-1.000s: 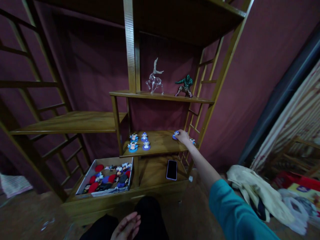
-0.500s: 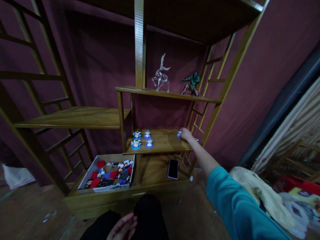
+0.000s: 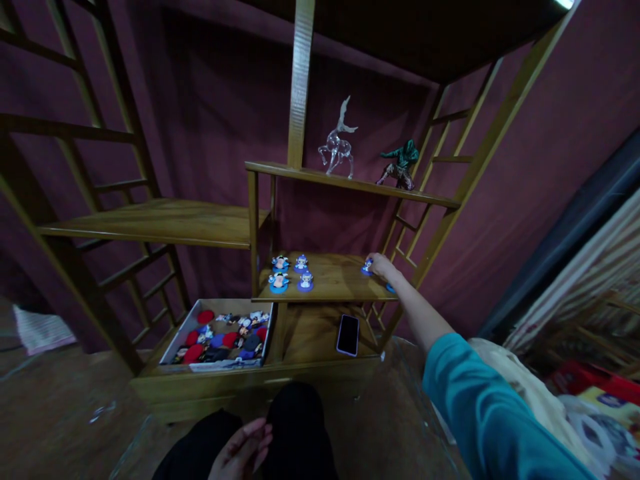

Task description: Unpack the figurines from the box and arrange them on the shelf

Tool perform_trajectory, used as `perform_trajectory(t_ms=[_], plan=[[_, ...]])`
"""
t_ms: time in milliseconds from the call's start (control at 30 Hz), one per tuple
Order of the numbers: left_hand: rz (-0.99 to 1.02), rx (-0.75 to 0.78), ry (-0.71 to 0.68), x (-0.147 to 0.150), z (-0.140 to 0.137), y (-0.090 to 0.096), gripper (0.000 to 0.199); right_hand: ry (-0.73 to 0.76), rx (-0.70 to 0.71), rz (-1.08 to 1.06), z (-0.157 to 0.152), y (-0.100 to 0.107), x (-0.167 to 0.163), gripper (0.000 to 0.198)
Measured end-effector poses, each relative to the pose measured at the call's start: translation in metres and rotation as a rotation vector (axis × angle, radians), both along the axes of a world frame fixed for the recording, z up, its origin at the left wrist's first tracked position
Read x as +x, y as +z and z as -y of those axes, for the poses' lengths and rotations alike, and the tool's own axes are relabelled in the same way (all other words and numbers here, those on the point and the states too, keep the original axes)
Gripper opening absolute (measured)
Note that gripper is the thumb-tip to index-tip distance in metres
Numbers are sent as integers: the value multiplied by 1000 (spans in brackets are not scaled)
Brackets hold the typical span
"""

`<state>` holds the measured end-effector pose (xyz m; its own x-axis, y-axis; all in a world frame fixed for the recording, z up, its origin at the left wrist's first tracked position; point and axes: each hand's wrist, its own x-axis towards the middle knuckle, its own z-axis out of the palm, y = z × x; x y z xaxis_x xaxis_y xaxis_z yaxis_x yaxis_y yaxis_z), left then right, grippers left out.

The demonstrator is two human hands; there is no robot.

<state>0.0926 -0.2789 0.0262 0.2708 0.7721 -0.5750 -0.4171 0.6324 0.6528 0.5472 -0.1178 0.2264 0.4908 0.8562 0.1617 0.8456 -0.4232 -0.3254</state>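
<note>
My right hand [image 3: 384, 266], in a teal sleeve, reaches to the right end of the low wooden shelf [image 3: 335, 288] and rests on a small blue-based figurine [image 3: 367, 267]. Another blue base [image 3: 390, 288] peeks out beside my wrist. Several similar figurines [image 3: 290, 273] stand in a group at the shelf's left end. My left hand [image 3: 241, 450] lies loosely curled on my dark-clad lap, holding nothing.
An open box [image 3: 220, 331] of red and blue figurines sits on the bottom board beside a phone [image 3: 348, 335]. A glass deer [image 3: 339, 141] and a green figure [image 3: 401, 164] stand on the upper shelf. Cloth and bags [image 3: 575, 407] lie at right.
The camera has tilted and shifted, moving the shelf rightward in view. My right hand stays on the figurine at the shelf's right end; the left hand curls slightly more.
</note>
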Motion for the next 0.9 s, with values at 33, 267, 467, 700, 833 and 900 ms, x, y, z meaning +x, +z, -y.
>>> perform_trajectory(t_ms=[33,267,467,700,833,900], plan=[[0,3,5,0,0,0,36,4,-6,-6,0,1,0,36],[-26,-9,1,1,-1,0,33,17,-49,-123,0,8,0,27],[-34,-2,6,2,-1,11,30,8,-27,-197,-2,8,-2,24],[-36,-5,10,-1,-4,0,27,5,-29,-215,-2,7,-6,22],[-34,-13,-6,-1,-8,-9,27,9,-39,-188,-2,9,-11,23],[-27,-12,-8,-1,-8,-9,27,13,-53,-167,-2,11,-13,23]])
